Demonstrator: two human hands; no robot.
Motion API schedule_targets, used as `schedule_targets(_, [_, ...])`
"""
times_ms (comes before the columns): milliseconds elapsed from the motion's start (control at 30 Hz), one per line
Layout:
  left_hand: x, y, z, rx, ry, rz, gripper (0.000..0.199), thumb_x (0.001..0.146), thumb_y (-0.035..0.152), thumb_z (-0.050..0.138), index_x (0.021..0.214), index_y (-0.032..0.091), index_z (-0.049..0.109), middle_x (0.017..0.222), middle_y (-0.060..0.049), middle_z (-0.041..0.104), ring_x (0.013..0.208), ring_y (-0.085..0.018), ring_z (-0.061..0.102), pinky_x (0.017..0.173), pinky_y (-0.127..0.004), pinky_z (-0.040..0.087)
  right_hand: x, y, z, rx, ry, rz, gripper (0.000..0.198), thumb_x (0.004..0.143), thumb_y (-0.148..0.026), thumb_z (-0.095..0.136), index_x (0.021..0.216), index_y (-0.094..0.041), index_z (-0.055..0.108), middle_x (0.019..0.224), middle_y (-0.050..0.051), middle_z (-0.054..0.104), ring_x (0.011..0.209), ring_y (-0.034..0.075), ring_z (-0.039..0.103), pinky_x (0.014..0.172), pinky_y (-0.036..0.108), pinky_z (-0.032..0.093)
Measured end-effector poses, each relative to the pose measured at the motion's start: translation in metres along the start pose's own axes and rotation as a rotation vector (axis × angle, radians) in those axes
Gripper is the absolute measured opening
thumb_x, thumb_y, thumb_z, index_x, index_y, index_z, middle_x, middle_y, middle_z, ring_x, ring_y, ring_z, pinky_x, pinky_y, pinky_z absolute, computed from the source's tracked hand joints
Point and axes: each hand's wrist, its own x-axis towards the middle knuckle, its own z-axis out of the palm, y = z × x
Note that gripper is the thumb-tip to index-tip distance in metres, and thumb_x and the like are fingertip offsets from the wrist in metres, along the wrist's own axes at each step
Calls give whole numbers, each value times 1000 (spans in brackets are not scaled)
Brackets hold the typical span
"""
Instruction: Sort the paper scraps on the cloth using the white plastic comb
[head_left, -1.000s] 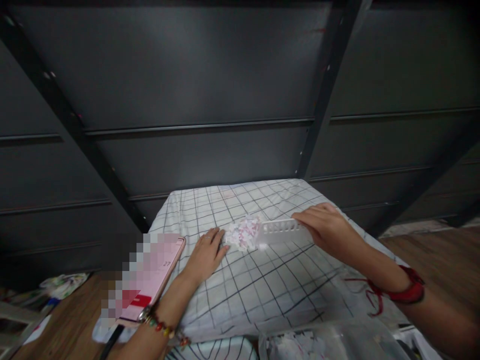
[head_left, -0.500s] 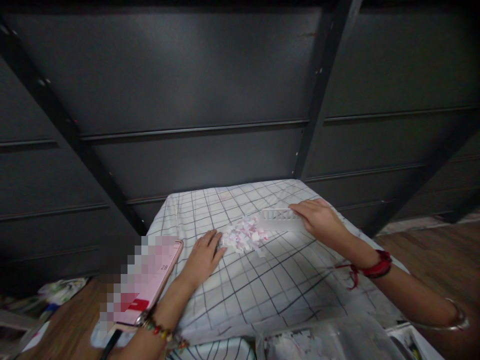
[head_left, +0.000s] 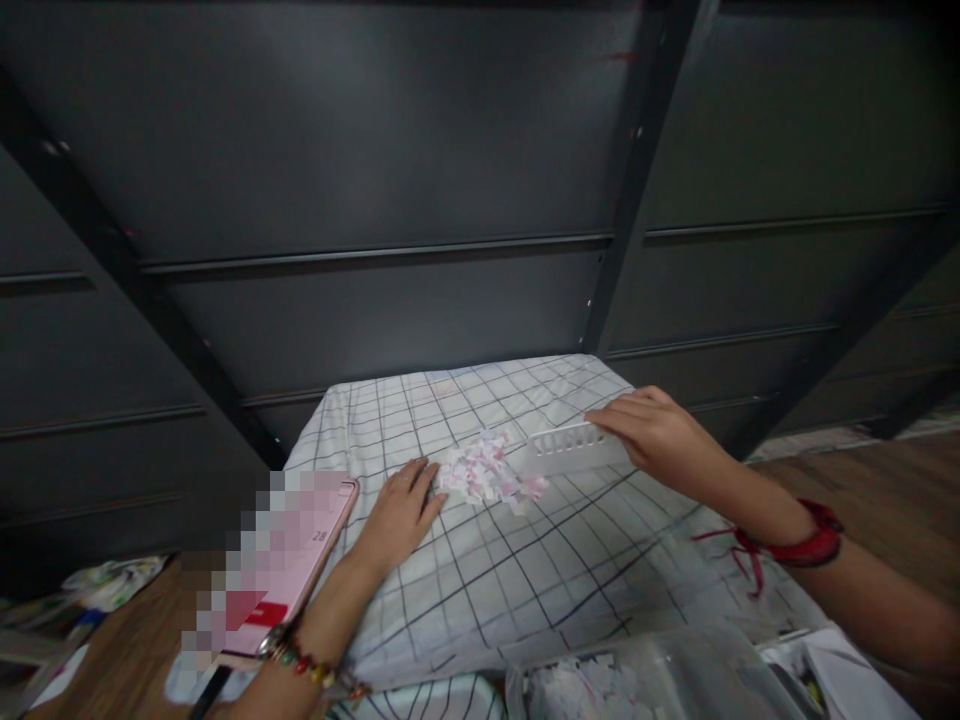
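In the head view, the left hand (head_left: 401, 510) lies palm down on the checked cloth of the table (head_left: 465, 590), its fingers loosely spread and clasping nothing, at the near-left edge of a loose heap of paper scraps (head_left: 480, 472). The fingertips reach the scraps, though whether any lie under them cannot be told. The right hand (head_left: 649, 430) grips the far end of a white plastic strip (head_left: 574, 452) with a row of holes; that end is hidden by the fingers, and the thumb is hard to make out. The strip stands on edge just right of the heap, its lower edge too blurred to show whether it touches the cloth. Single scraps are too small to read; a few pinkish ones trail towards the strip. Left of the left arm is a pink phone (head_left: 281, 580), much of it masked by coarse blocks, its lower end partly behind the beaded bracelet (head_left: 304, 668). A red wristband (head_left: 821, 535) circles the right wrist. At the bottom, a clear plastic box (head_left: 690, 660) with more scraps inside is cut off by the frame, as are both forearms.
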Motion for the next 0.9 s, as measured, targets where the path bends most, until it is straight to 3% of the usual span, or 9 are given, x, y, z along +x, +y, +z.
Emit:
schedule_targets(167, [1, 0, 1, -8, -1, -6, 43, 95, 40, 35, 124, 12, 50, 130, -16, 52, 121, -29, 47, 100, -45, 40, -18, 0, -16, -1, -66, 18, 36, 74, 1, 40, 96, -19, 62, 82, 3, 68, 76, 16, 61, 75, 32, 39])
schedule_targets(533, [1, -1, 2, -10, -3, 0, 41, 95, 38, 38, 124, 13, 51, 131, -15, 51, 122, -28, 46, 101, -44, 40, -36, -11, -28, -2, -35, 47, 40, 70, 3, 37, 95, -19, 60, 76, 1, 67, 73, 16, 60, 72, 32, 40])
schedule_targets(900, [1, -1, 3, -5, 8, 2, 39, 95, 37, 38, 122, 14, 52, 131, -15, 51, 120, -29, 48, 99, -46, 41, -33, -24, -28, -29, -26, 15, 44, 68, 6, 37, 94, -19, 63, 69, 1, 64, 66, 15, 57, 67, 31, 41])
